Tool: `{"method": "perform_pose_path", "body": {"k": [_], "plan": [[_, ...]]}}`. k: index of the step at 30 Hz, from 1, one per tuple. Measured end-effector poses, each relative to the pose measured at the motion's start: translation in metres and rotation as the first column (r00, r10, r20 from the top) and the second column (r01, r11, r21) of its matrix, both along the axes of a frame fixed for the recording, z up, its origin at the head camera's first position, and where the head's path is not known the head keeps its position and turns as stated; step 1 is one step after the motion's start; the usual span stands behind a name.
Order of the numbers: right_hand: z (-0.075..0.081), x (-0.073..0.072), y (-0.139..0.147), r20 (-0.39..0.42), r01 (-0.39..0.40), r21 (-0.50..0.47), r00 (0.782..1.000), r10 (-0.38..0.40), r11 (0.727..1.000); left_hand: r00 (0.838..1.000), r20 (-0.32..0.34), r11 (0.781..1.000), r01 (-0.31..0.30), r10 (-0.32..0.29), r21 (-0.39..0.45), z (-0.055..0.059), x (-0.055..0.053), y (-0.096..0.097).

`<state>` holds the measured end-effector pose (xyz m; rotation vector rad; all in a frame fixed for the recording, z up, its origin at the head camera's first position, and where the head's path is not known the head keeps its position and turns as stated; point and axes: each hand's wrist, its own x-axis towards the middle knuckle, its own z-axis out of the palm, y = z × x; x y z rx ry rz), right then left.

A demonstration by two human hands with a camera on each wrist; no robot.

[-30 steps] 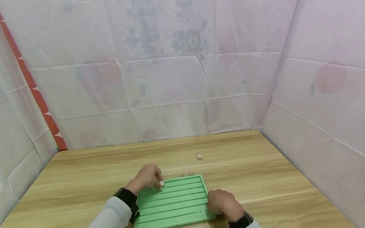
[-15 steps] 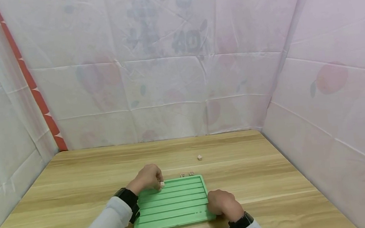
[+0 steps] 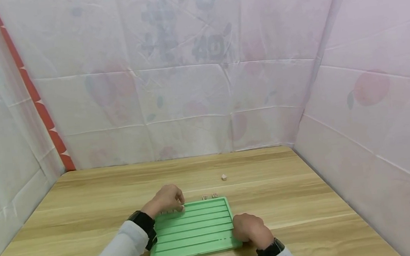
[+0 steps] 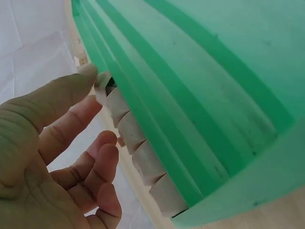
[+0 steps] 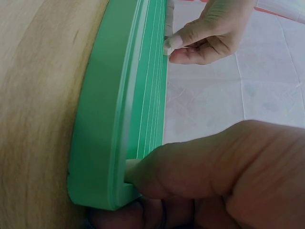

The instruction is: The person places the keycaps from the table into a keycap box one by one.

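A green ribbed tray [image 3: 195, 237] lies on the wooden table. At its far left, my left hand [image 3: 167, 198] pinches a small pale wooden block [image 5: 168, 48] between thumb and finger. That block sits right at the end of a row of several similar blocks [image 4: 131, 132] in the tray's farthest groove, as the left wrist view shows. My right hand [image 3: 251, 228] grips the tray's right edge, thumb over the rim and fingers beneath. The other grooves carry no blocks.
Just behind the tray's far edge are two small marked blocks [image 3: 205, 197]. Farther back lies a single pale block [image 3: 224, 177]. White patterned sheeting [image 3: 186, 88] walls off the table's back and sides.
The pinched block has dropped lower behind my left fingertips and shows less in the head view; those fingers have shifted slightly right. My right hand and the tray stay put.
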<state>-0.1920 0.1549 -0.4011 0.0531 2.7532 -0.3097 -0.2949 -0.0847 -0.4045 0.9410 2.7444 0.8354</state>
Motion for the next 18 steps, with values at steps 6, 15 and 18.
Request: {"method": "perform_pose_path", "body": {"k": [6, 15, 18], "plan": [[-0.0011, -0.0002, 0.0001, 0.000, 0.000, 0.000, 1.000, 0.000, 1.000, 1.000, -0.017, 1.000, 0.009, -0.009, 0.014, -0.0011, 0.0025, 0.0032], [-0.0006, -0.0003, 0.0000, 0.007, 0.004, 0.003, 1.000, -0.004, 1.000, 1.000, 0.015, 0.999, 0.001, -0.002, 0.043, -0.0017, 0.0027, 0.0052], [0.0000, -0.0001, 0.0000, 0.007, 0.006, 0.003, 1.000, -0.006, 1.000, 1.000, 0.014, 0.999, -0.002, 0.002, 0.050, -0.0026, 0.0030, 0.0049]]}}
